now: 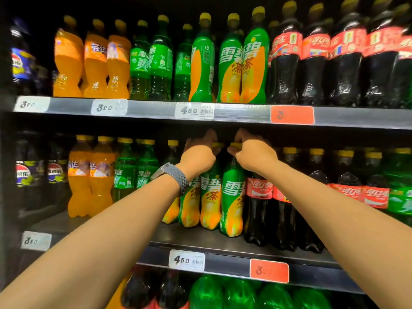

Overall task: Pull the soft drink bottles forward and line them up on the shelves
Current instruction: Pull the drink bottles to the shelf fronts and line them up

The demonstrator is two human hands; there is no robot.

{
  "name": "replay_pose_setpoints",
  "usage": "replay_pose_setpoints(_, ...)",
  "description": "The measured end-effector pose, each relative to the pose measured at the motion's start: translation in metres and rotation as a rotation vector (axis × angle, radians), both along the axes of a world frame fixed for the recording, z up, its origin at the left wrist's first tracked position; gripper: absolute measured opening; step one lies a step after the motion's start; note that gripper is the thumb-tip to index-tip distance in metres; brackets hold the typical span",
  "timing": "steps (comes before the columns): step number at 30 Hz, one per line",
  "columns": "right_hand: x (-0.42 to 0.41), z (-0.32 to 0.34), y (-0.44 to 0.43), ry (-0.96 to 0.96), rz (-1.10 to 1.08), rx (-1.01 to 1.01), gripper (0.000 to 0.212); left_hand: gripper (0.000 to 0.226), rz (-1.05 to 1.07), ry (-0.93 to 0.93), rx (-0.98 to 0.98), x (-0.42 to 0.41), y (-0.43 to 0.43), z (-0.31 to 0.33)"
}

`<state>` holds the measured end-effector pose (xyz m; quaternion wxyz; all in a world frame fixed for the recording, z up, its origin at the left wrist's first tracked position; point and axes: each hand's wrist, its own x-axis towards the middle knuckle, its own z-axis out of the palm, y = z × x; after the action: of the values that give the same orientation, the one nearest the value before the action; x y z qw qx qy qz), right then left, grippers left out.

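Up on the middle shelf, both hands were closed around bottle necks just beneath the yellow caps. The left hand, with a grey watch on its wrist, had its fingers curled over the top of a green-and-orange bottle. Just to its right, the right hand pinched the neck of a second green-and-orange bottle, thumb against the cap. That second bottle stood nearer the shelf's front edge than the one under the left hand. Two more bottles of the same kind stood below and left of the left wrist. Right of the right hand stood dark cola bottles with red labels; left of the left hand stood green bottles, then orange ones. Below the hands, a white price tag sat on the shelf edge.
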<state>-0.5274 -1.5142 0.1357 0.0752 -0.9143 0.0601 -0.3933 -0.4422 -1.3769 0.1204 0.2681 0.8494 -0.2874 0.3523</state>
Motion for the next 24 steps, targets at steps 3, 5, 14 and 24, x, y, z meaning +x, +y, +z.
replay_pose_setpoints(3, 0.0, -0.004, 0.002, -0.013, 0.0, 0.066, 0.03, 0.028, -0.041, 0.002, -0.058, 0.002, 0.006, -0.004)
replay_pose_setpoints(5, 0.001, -0.007, 0.0, -0.008, -0.01, 0.09, 0.03, 0.034, -0.045, -0.01, -0.023, 0.005, 0.007, -0.005)
replay_pose_setpoints(14, -0.002, -0.004, 0.008, 0.019, -0.136, -0.001, 0.035, 0.038, -0.136, -0.099, 0.206, 0.013, 0.02, -0.002)
replay_pose_setpoints(24, 0.031, 0.005, 0.085, 0.07, -0.076, -0.252, 0.057, 0.051, -0.009, -0.235, 0.207, 0.05, 0.089, 0.008)
